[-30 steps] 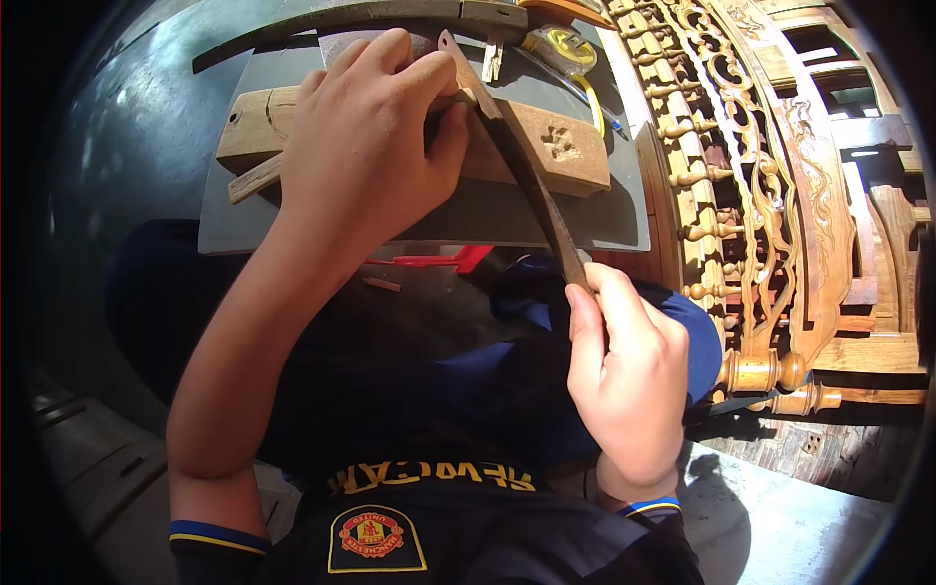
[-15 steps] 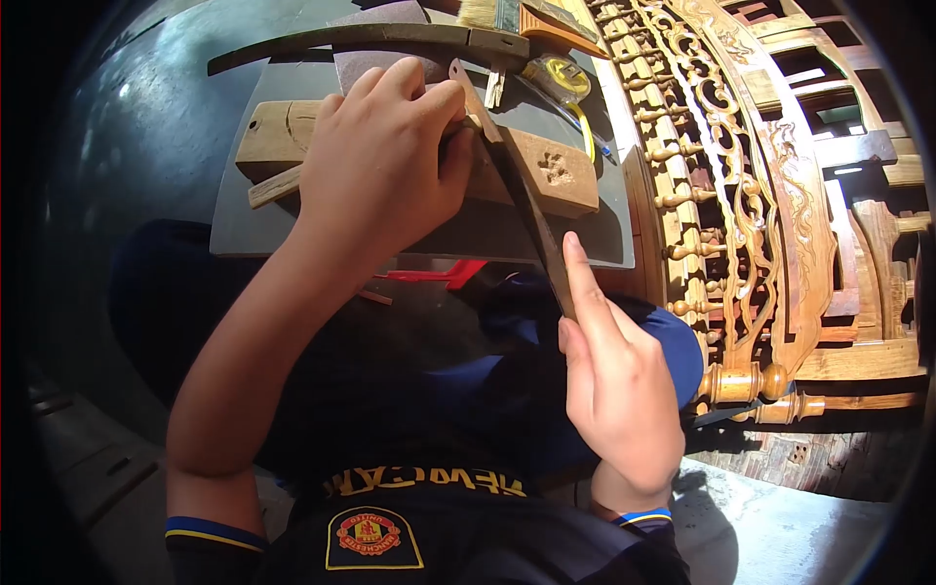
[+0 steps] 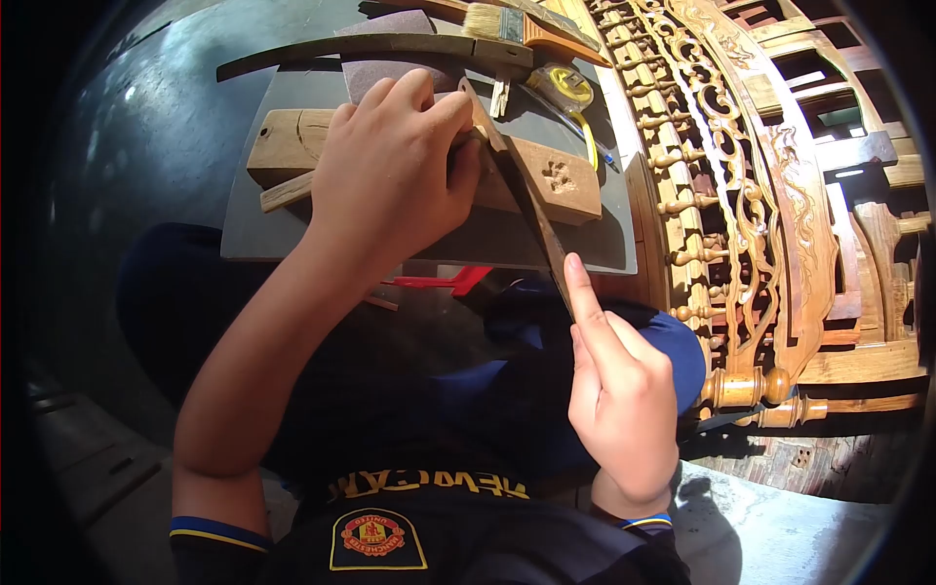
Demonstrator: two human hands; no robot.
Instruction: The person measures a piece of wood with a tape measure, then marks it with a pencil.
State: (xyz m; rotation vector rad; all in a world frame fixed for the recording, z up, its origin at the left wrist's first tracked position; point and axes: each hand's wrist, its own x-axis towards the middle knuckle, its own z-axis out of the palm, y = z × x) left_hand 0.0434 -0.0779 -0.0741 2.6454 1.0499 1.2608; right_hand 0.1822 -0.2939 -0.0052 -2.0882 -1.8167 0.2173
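My right hand (image 3: 624, 390) is closed round the near end of a long, narrow, dark metal file (image 3: 534, 210), with the index finger stretched along it. The file slants away from me, and its far part lies against my left fingers. My left hand (image 3: 400, 156) is closed in a pinch over a wooden block (image 3: 556, 177). A small wooden piece (image 3: 480, 119) shows at those fingertips; most of it is hidden. The block has a rough carved hollow near its right end. Under my left wrist a thin wooden strip (image 3: 286, 192) sticks out beside another wooden block (image 3: 288, 141).
On the grey board (image 3: 292, 239) lie sandpaper (image 3: 390, 73), a long curved dark tool (image 3: 341, 47), a brush (image 3: 497, 21), a yellow tape measure (image 3: 565, 88) and a blue pen (image 3: 606, 156). Carved wooden furniture parts (image 3: 770, 195) stand at right. A red object (image 3: 468, 281) lies below the board.
My right hand and the file have drawn slightly back toward me. My left hand keeps its pinch over the block. The whole view has shifted a little.
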